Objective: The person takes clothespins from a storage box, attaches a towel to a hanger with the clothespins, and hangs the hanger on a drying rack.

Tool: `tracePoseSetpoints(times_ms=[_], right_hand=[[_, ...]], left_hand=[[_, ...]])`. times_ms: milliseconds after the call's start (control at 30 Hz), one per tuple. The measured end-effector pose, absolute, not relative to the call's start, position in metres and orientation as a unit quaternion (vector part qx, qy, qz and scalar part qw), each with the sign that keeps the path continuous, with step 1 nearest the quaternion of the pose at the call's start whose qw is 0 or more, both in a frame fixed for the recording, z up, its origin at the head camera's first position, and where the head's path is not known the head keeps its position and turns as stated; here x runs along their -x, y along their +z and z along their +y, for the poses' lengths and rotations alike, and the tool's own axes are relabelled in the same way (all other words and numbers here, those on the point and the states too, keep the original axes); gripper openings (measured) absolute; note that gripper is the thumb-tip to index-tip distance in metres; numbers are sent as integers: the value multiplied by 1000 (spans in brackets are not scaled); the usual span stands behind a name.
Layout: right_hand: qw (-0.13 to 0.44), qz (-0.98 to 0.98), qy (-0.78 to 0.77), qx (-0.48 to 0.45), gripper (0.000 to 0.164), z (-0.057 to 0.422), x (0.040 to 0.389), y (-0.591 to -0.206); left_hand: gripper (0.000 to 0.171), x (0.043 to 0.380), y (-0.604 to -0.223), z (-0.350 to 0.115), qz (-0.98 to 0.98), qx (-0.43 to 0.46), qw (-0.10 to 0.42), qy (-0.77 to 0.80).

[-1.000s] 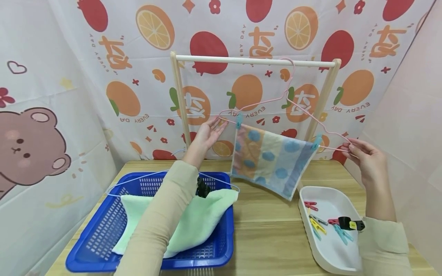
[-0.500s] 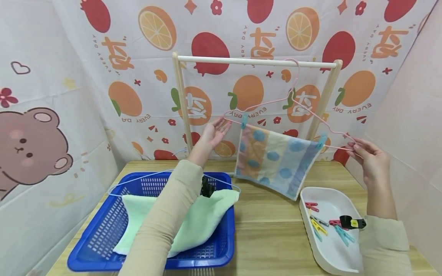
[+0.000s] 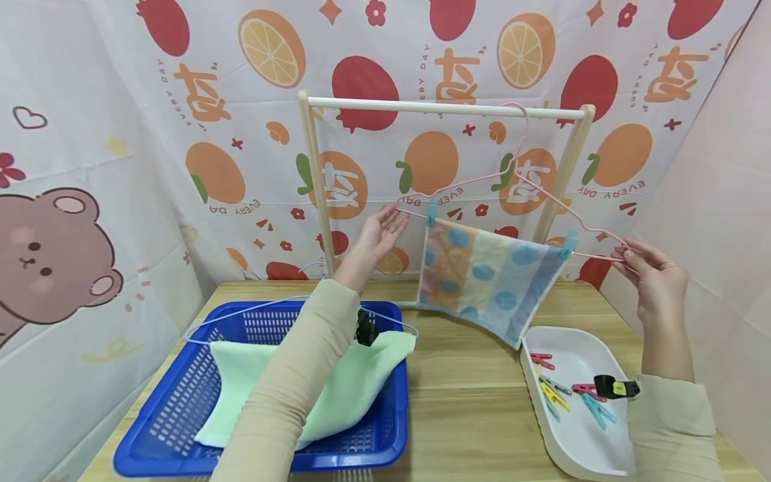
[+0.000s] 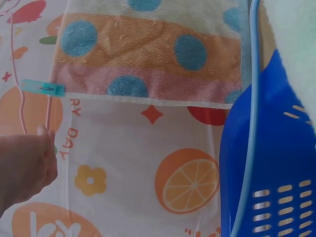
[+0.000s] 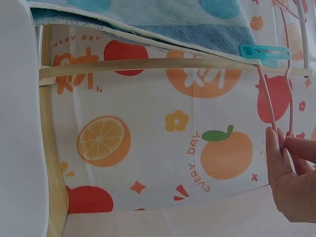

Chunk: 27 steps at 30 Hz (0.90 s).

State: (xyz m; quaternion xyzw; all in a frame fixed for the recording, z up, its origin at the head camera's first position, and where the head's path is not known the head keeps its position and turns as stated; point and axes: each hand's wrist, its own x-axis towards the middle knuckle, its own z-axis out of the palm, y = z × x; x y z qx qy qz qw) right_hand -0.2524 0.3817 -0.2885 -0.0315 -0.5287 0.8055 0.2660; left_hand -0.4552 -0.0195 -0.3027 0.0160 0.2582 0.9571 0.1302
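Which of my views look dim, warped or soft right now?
Head: bright, rack uprights converging downward; left wrist: darker, texture readable on dotted towel, green towel soft at upper right; right wrist: also dim, white tray featureless along left edge.

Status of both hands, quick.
Left hand: holding one end of the pink hanger.
Right hand: pinching the other end of the pink hanger.
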Motion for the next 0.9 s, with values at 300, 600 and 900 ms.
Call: tracePoseSetpoints(times_ms=[300, 600, 900], right_hand=[[286, -546, 786, 49, 32, 378, 252, -289], [300, -578, 757, 56, 33, 372, 252, -288], [287, -622, 726, 58, 37, 369, 250, -290]], left_hand=[[33, 473, -311, -19, 253, -10, 131, 959], [41, 402, -270, -21, 301, -13, 118, 946], [42, 399, -271, -20, 310, -11, 122, 943]])
